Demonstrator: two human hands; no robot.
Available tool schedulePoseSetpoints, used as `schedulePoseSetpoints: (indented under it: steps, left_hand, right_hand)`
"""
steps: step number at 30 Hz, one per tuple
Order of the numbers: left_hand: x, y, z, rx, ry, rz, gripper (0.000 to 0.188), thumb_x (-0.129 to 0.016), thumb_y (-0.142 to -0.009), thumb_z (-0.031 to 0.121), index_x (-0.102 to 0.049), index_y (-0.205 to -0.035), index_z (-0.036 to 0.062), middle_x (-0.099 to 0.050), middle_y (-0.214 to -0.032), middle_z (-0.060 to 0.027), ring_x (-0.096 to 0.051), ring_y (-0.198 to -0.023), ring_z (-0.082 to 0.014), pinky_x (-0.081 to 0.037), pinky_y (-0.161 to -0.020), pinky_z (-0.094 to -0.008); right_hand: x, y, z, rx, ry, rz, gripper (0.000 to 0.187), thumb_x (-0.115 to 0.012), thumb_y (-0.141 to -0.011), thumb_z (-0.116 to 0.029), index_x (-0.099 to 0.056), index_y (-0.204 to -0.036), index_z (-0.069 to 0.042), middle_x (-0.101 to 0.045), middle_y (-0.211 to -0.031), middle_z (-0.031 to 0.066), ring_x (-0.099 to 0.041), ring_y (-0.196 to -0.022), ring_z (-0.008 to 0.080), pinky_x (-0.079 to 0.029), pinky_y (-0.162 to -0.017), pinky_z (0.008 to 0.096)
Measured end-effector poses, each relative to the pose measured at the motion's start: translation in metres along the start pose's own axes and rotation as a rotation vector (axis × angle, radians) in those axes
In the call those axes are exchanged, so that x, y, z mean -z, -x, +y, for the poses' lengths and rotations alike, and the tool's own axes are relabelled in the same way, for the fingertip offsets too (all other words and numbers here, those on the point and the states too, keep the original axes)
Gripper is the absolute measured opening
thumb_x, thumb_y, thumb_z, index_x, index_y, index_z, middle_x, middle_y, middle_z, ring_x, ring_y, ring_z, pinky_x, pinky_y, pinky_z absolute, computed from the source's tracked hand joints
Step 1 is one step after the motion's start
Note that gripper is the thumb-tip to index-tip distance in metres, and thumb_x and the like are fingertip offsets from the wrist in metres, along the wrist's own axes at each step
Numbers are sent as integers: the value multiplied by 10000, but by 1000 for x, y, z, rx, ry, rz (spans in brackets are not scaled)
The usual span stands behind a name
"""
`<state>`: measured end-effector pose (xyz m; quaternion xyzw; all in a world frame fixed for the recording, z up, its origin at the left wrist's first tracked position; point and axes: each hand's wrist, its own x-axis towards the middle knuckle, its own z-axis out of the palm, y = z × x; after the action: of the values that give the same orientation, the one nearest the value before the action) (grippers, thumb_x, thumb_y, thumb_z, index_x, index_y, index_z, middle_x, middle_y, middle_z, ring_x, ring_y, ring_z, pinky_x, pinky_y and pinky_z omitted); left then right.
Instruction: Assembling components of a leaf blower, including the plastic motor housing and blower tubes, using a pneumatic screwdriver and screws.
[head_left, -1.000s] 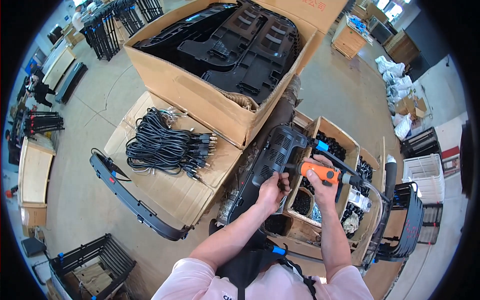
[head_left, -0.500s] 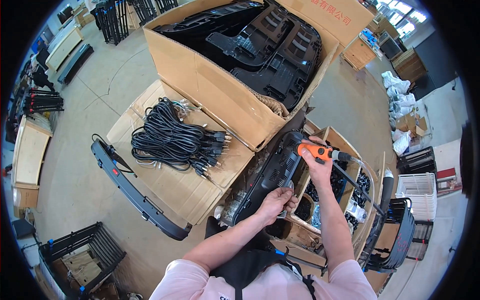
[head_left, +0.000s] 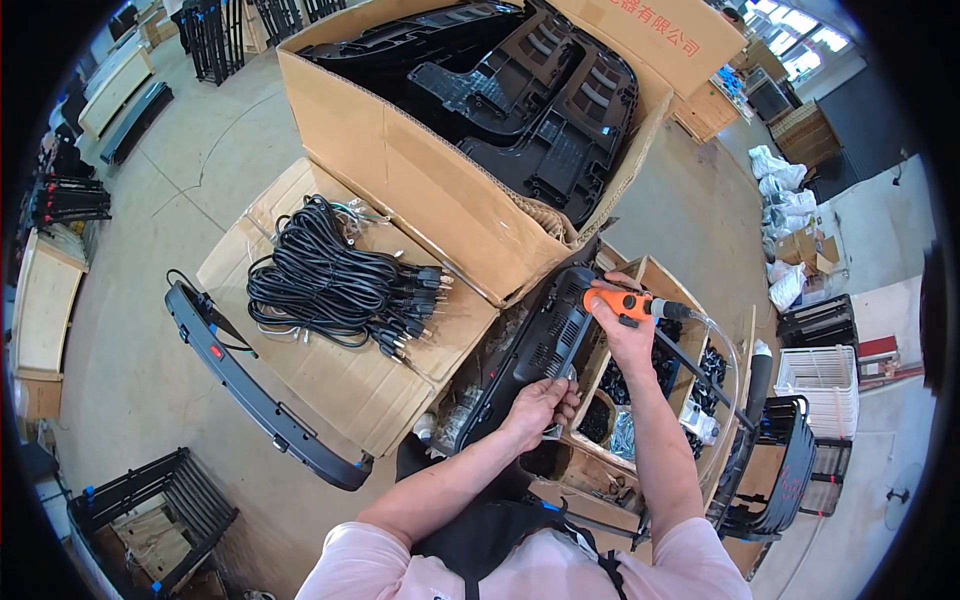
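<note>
My right hand (head_left: 628, 340) is wrapped round an orange power screwdriver (head_left: 612, 301), held level. From its dark end a clear hose (head_left: 738, 352) curves down to the right. Beneath the hands lies a long black plastic housing (head_left: 530, 358) with slotted vents, running slantwise. My left hand (head_left: 540, 410) is over the housing's near right edge, its fingers pinched together. What they hold, if anything, is too small to make out. Just right of the housing stands a wooden compartment box (head_left: 655, 275) with small black parts in its sections.
A bundle of black power cords (head_left: 330, 275) lies on flattened cardboard (head_left: 290, 385) at left. Behind it, a large carton (head_left: 400, 155) holds black plastic shells (head_left: 500, 90). A curved black frame part (head_left: 250, 395) leans at the cardboard's left edge. White baskets (head_left: 815, 385) stand at far right.
The view has shifted slightly, so the surroundings sit a little further left. Both hands keep nearly the same pose over the housing, and the screwdriver stays in my right hand.
</note>
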<state>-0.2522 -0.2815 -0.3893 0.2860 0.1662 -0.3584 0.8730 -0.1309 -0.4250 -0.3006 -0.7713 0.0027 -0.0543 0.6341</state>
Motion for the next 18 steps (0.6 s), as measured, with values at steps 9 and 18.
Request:
schedulePoseSetpoints:
  steps: [9, 18]
  left_hand:
    - [6, -10, -4, -30, 59, 2, 261, -531, -1128, 266, -671, -1180, 52, -688, -919, -3, -635, -733, -91, -531, -654, -243]
    - [-2, -19, 7, 23, 267, 57, 276, -562, -1110, 303, -698, -1102, 64, -686, -867, 1, -641, -724, -115, -540, -659, -262]
  right_hand:
    - [-6, -4, -7, 7, 25, -29, 476, -815, -887, -54, -592, -1304, -3, -715, -1221, 134, -682, -1101, 187, -549, -994, 340]
    - [-10, -37, -17, -76, 140, -92, 407, -840, -848, -71, -656, -1207, -18, -749, -1096, 87, -712, -999, 150, -582, -910, 317]
